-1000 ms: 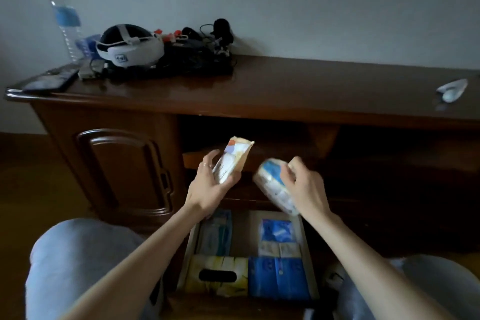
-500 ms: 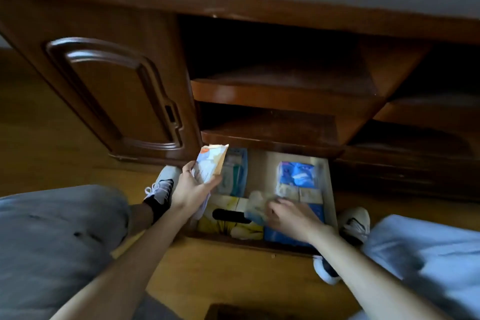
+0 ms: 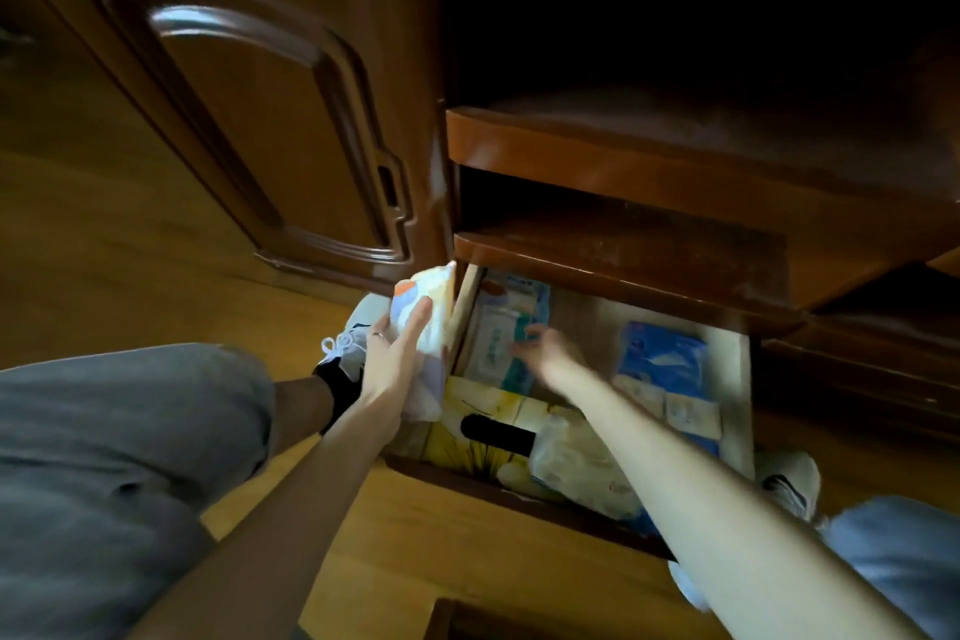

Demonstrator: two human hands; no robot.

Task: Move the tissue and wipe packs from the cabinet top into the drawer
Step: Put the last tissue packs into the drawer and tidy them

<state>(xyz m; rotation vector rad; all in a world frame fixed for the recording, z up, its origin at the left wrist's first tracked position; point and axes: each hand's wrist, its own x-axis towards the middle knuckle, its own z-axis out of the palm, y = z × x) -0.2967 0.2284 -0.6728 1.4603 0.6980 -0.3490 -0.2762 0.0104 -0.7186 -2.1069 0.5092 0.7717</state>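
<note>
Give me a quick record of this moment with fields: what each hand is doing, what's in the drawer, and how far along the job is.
left hand: holds an orange-and-white pack just outside the drawer's left wall
right hand: empty, fingers spread over the teal wipe pack; contact blurred
drawer: open, holding the teal wipe pack, blue tissue packs, a yellow tissue box and a clear soft pack
progress: one pack not yet in the drawer

Right hand (image 3: 545, 353) fingers blurred – grasp unclear; cabinet top out of frame
</note>
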